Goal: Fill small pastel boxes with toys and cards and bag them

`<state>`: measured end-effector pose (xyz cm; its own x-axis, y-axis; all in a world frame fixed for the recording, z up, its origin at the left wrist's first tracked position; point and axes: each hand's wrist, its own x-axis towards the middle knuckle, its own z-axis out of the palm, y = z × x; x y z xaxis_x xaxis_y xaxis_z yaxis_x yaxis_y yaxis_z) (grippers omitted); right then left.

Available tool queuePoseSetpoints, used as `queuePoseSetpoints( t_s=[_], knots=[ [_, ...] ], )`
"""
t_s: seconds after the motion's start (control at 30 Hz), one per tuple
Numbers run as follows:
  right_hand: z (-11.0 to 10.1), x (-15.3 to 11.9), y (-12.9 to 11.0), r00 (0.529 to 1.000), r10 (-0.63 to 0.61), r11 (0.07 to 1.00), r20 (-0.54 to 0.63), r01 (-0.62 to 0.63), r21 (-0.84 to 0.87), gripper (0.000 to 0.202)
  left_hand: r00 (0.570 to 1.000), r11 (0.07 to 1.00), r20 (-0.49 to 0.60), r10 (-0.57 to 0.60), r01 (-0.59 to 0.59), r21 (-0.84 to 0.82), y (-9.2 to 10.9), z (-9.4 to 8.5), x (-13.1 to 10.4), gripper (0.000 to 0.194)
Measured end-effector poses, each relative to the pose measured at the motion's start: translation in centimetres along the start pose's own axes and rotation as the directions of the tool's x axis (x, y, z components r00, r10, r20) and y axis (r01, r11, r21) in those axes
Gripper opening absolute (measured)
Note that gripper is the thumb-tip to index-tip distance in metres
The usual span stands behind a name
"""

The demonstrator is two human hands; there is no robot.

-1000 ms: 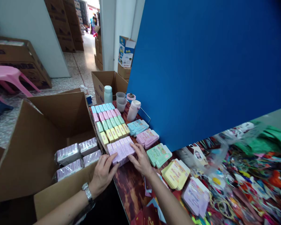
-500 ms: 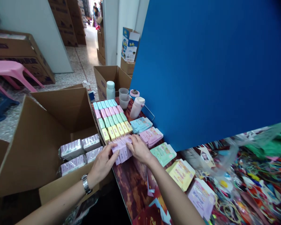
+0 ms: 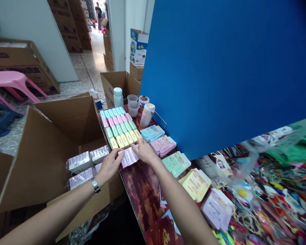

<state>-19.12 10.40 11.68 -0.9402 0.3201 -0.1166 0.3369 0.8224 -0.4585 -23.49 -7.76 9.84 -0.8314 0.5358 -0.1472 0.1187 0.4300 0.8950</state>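
Note:
A short row of small purple boxes (image 3: 129, 157) is pressed between my two hands on the reddish-brown patterned table (image 3: 140, 194). My left hand (image 3: 109, 166), with a metal watch at the wrist, closes on the row's left end. At its right end, the fingers of my right hand (image 3: 145, 151) push inward. Directly beyond stand rows of yellow boxes (image 3: 126, 139), green boxes (image 3: 120, 129), pink boxes (image 3: 117, 120) and blue boxes (image 3: 112, 112). Flat carton stacks lie right of my hands: blue (image 3: 152, 132), pink (image 3: 163, 145), green (image 3: 176, 164), yellow (image 3: 196, 184) and purple (image 3: 217, 208).
Left of the table, an open cardboard box (image 3: 53, 143) holds wrapped purple packs (image 3: 79, 162). A mint bottle (image 3: 118, 98), clear cups (image 3: 134, 109) and a pale pink flask (image 3: 147, 115) stand at the far end. A blue panel (image 3: 219, 75) rises on the right above colourful loose items (image 3: 270, 204).
The purple boxes, earlier uneven and sticking out toward me, now form a straighter row against the yellow ones. Both hands have shifted slightly with them. The camera view has moved a little.

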Motion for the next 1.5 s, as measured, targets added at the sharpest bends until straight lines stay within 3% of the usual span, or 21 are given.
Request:
queuePoseSetpoints(
  t_s=[0.1,0.17,0.2,0.27,0.33,0.37,0.43,0.53,0.67,0.93,1.0,1.07,1.17,1.23,1.3,1.4,1.5],
  knots=[
    [0.5,-1.1,1.1,0.992,0.027,0.994,-0.123,-0.013,0.108,0.049,0.995,0.998,-0.089,0.037,-0.031,0.061,-0.4,-0.1,-1.3,0.044],
    [0.7,-1.9,2.0,0.975,0.013,0.982,-0.221,0.029,0.186,0.053,0.978,0.979,-0.157,0.136,-0.109,0.170,-0.8,-0.5,-2.3,0.044],
    [0.7,-2.2,2.3,0.963,-0.017,0.976,-0.268,0.073,0.203,0.054,0.949,0.946,-0.203,0.240,-0.182,0.269,-0.9,-0.7,-2.7,0.043],
    [0.8,-2.4,2.8,0.937,-0.114,0.967,-0.331,0.181,0.178,0.057,0.825,0.780,-0.224,0.518,-0.349,0.519,-1.1,-1.1,-3.1,0.044],
    [0.9,-2.1,2.9,0.915,-0.218,0.956,-0.339,0.270,0.114,0.058,0.690,0.537,-0.082,0.719,-0.477,0.695,-1.2,-1.2,-2.9,0.052],
    [0.9,-1.7,2.8,0.912,-0.257,0.953,-0.319,0.295,0.075,0.060,0.656,0.432,0.028,0.755,-0.529,0.731,-1.2,-1.1,-2.5,0.059],
    [1.1,-0.7,2.3,0.922,-0.302,0.950,-0.245,0.311,0.002,0.063,0.628,0.291,0.235,0.742,-0.617,0.732,-1.2,-0.9,-1.4,0.070],
    [1.3,1.3,1.5,0.951,-0.293,0.956,-0.100,0.288,-0.057,0.065,0.653,0.267,0.351,0.671,-0.654,0.708,-1.6,-0.7,0.5,0.078],
    [1.4,3.4,0.8,0.973,-0.231,0.970,0.007,0.231,-0.076,0.067,0.704,0.306,0.333,0.627,-0.616,0.726,-2.2,-0.9,2.1,0.080],
    [0.6,3.3,0.8,0.978,-0.200,0.978,0.054,0.203,-0.038,0.074,0.672,0.334,0.288,0.683,-0.637,0.694,-2.5,-1.2,1.6,0.079],
    [-0.1,4.0,0.6,0.976,-0.206,0.978,0.064,0.208,-0.027,0.073,0.696,0.417,0.177,0.696,-0.593,0.689,-2.5,-1.9,2.2,0.078],
    [-1.0,5.6,0.2,0.975,-0.221,0.975,0.021,0.222,-0.019,0.073,0.745,0.556,0.001,0.667,-0.499,0.665,-2.6,-2.8,3.8,0.077],
    [-1.5,9.0,-0.6,0.970,-0.239,0.971,-0.048,0.239,0.002,0.080,0.857,0.793,-0.204,0.474,-0.313,0.523,-2.6,-4.0,7.4,0.078],
    [-1.1,11.1,-1.2,0.973,-0.229,0.972,-0.021,0.230,0.045,0.084,0.923,0.896,-0.229,0.310,-0.203,0.394,-2.8,-4.4,9.8,0.083],
    [-0.4,12.5,-1.6,0.971,-0.236,0.967,0.047,0.230,0.105,0.086,0.951,0.931,-0.200,0.235,-0.161,0.328,-3.2,-4.3,11.4,0.087],
    [0.7,13.4,-1.9,0.954,-0.277,0.954,0.119,0.257,0.154,0.088,0.958,0.933,-0.154,0.241,-0.185,0.308,-3.6,-3.9,12.3,0.087],
    [1.2,13.3,-1.9,0.951,-0.284,0.953,0.120,0.267,0.142,0.089,0.959,0.933,-0.139,0.248,-0.197,0.300,-3.6,-3.8,12.3,0.085]
  ],
)
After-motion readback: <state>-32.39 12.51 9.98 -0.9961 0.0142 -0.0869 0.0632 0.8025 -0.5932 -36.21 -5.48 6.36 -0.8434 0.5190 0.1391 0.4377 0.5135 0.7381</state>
